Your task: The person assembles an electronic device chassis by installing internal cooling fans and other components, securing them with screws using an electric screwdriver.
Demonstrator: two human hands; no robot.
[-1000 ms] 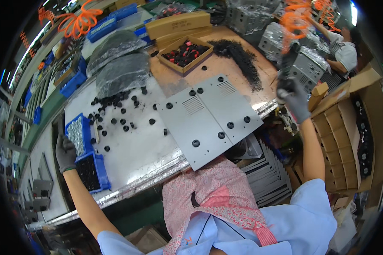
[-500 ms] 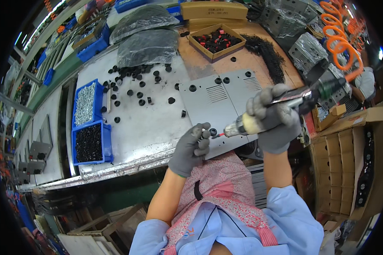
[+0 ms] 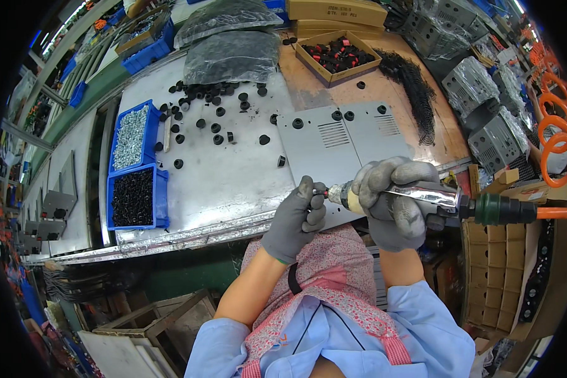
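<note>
Grey-gloved, the right hand (image 3: 392, 211) grips a powered driver (image 3: 425, 196), hiding part of a metal panel (image 3: 318, 160); the left hand (image 3: 294, 220) curls its fingers at the tool's tip, hold unclear. Blue bins (image 3: 161, 198) and black caps (image 3: 218, 139) occupy the worktop's (image 3: 233, 186) left; far lie a parts box (image 3: 358, 72) and, right, wrapped housings (image 3: 472, 88).

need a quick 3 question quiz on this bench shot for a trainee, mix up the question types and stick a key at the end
1. Which hand is wrapped around the body of the power driver? A) left B) right C) neither
2. True or false: of the two side-by-side blue bins, the one nearer the person holds silver pieces.
3. Fill in: the hose at the driver's back end is coloured ____.

Key: 1. B, the right hand. 2. False; the nearer bin holds black pieces. 3. orange.
</note>
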